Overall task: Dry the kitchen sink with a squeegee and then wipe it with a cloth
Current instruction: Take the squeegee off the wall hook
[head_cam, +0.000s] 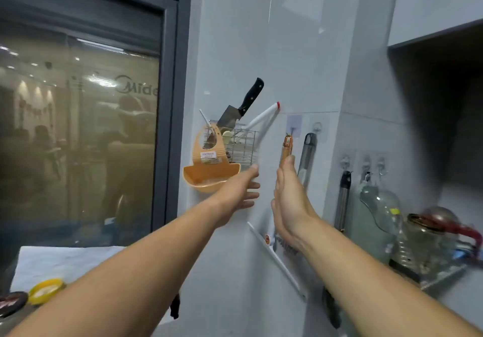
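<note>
A squeegee hangs on the tiled wall from a stick-on hook (pixel 293 127). Its orange handle (pixel 286 145) points up and its long white blade (pixel 281 263) slants down to the right. My right hand (pixel 288 200) lies flat along the handle with straight fingers, covering the handle's middle; the thumb is hidden. My left hand (pixel 239 193) reaches toward the wall just left of it, fingers spread and holding nothing, below a wire basket (pixel 243 148). Neither the sink nor a cloth is in view.
The wire basket holds a cleaver (pixel 241 106) and a white-handled tool (pixel 264 116); an orange silicone bib (pixel 207 161) hangs on it. More utensils (pixel 343 200) hang on hooks to the right, above glass jars (pixel 379 219) and a kettle (pixel 428 245). A dark window (pixel 78 127) fills the left; a yellow lid (pixel 45 289) lies low left.
</note>
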Available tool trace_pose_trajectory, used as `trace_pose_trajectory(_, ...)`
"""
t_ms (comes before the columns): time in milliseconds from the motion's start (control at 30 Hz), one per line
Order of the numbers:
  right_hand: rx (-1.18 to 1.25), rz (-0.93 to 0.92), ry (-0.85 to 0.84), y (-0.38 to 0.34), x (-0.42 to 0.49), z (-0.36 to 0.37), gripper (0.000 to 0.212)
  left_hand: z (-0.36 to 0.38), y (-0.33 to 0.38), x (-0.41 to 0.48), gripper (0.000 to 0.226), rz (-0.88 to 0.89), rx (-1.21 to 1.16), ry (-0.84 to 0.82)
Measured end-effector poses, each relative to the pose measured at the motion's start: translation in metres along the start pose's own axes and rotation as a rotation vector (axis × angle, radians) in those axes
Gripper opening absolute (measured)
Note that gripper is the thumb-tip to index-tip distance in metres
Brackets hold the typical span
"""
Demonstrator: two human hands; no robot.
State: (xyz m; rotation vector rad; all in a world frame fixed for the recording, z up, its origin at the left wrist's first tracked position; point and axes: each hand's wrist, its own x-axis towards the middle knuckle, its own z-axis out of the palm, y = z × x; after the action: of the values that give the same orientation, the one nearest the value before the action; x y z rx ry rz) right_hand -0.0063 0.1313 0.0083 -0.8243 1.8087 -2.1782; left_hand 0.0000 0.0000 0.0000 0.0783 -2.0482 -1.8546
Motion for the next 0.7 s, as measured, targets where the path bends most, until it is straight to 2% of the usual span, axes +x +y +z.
trace_pose_trajectory(133,0.000,-0.007,0.087,0.009,0.017,-0.005,0.078,0.011,0.006,0.023,0.064,-0.033,-0.015,-0.102)
trace_pose_trajectory(233,0.040,0.000,0.085,0.018,0.028,-0.015,0.080,0.014,0.008,0.038,0.070,-0.036,-0.028,-0.149)
trace_pose_trajectory(367,0.098,-0.037,0.093,0.029,0.035,-0.021,0.054,0.014,0.007,0.047,0.075,-0.032,-0.020,-0.232)
trace_pose_trajectory(467,0.075,-0.047,0.076,0.036,0.041,-0.021,0.055,0.016,0.004,0.050,0.072,-0.036,0.003,-0.281)
trace_pose_trajectory(533,0.058,-0.063,0.090,0.036,0.045,-0.020,0.050,0.018,0.001,0.052,0.069,-0.024,0.000,-0.284)
trace_pose_trajectory(700,0.042,-0.056,0.081,0.033,0.051,-0.019,0.061,0.021,-0.004,0.052,0.062,0.006,-0.014,-0.232)
